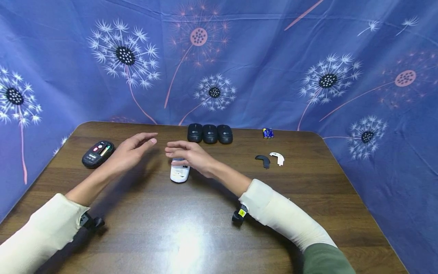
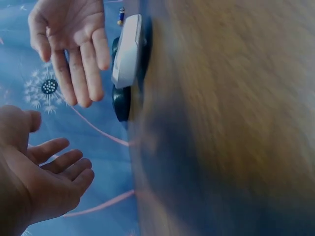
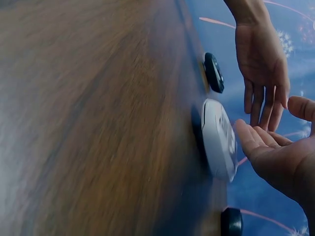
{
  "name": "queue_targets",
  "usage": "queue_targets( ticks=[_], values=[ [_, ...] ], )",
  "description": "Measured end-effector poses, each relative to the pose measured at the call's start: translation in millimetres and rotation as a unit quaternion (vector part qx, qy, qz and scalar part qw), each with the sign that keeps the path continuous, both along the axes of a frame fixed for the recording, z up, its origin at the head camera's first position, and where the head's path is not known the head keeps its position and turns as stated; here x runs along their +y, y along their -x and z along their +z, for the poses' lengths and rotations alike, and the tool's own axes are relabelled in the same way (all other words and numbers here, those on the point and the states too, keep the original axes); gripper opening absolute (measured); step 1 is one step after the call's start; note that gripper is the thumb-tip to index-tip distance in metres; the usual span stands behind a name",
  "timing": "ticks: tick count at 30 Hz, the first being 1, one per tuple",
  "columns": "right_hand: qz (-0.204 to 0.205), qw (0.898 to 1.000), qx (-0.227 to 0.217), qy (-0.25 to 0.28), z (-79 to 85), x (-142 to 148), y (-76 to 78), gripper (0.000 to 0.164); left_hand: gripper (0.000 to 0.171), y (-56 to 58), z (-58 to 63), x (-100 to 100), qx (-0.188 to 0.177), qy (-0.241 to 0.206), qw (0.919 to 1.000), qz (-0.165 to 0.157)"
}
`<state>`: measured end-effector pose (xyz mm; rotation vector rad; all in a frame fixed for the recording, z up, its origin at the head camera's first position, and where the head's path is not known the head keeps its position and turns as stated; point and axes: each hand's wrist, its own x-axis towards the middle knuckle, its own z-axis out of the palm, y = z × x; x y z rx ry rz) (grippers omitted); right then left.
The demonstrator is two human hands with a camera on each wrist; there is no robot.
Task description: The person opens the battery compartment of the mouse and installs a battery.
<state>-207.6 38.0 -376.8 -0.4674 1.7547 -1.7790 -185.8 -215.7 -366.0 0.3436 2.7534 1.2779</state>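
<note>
Apparent reach: right hand hovers above white mouse, left hand left of it, fingers loose, empty; gripping needs curling.

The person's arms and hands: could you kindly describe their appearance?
Bare left hand and right hand; cream fabric sleeves with small black devices at the cuffs, the right one bearing a yellow label; dark green cloth farther up the right arm.
</note>
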Motion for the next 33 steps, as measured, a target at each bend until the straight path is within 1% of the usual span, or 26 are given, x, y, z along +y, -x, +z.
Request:
queue_targets(
  ticks=[4, 8, 13, 17, 19, 23, 26, 30, 33],
  values=[
    [-0.008, 1.0, 0.001, -0.003, -2.3, 10.8, 2.3, 0.06, 0.06, 3.7, 1.3, 12.9, 0.018, 0.0, 0.9998, -0.006],
    [-0.011, 1.0, 0.005, -0.002, -3.2, 18.2, 3.1, 0.06, 0.058, 6.6, 1.2, 23.6, 0.021, 0.003, 0.9996, -0.02],
    [-0.012, 1.0, 0.011, -0.015, -2.9, 25.3, 4.1, 0.062, 0.058, 8.6, 1.1, 32.9, 0.017, 0.005, 0.9994, -0.031],
    [-0.011, 1.0, 0.012, -0.014, -1.7, 30.7, 4.3, 0.063, 0.056, 9.1, 1.2, 39.5, 0.013, 0.001, 0.9992, -0.038],
    [-0.011, 1.0, 0.015, -0.012, -1.0, 33.7, 4.1, 0.064, 0.055, 10.2, 0.7, 43.4, 0.016, 0.001, 0.9991, -0.039],
    [-0.02, 1.0, 0.022, -0.011, -1.3, 40.6, 4.4, 0.065, 0.054, 12.2, 1.0, 51.8, 0.011, -0.003, 0.9992, -0.037],
    [-0.028, 0.999, 0.025, -0.01, -1.3, 47.2, 5.2, 0.064, 0.054, 13.1, 1.5, 57.4, 0.002, -0.014, 0.9992, -0.036],
    [-0.038, 0.999, 0.032, -0.015, -2.6, 58.1, 6.5, 0.064, 0.054, 15.0, -1.5, 65.8, 0.003, -0.024, 0.9989, -0.041],
    [-0.042, 0.998, 0.039, -0.028, -4.5, 66.6, 6.6, 0.063, 0.057, 16.0, -5.4, 72.3, 0.001, -0.012, 0.9985, -0.053]
  ],
)
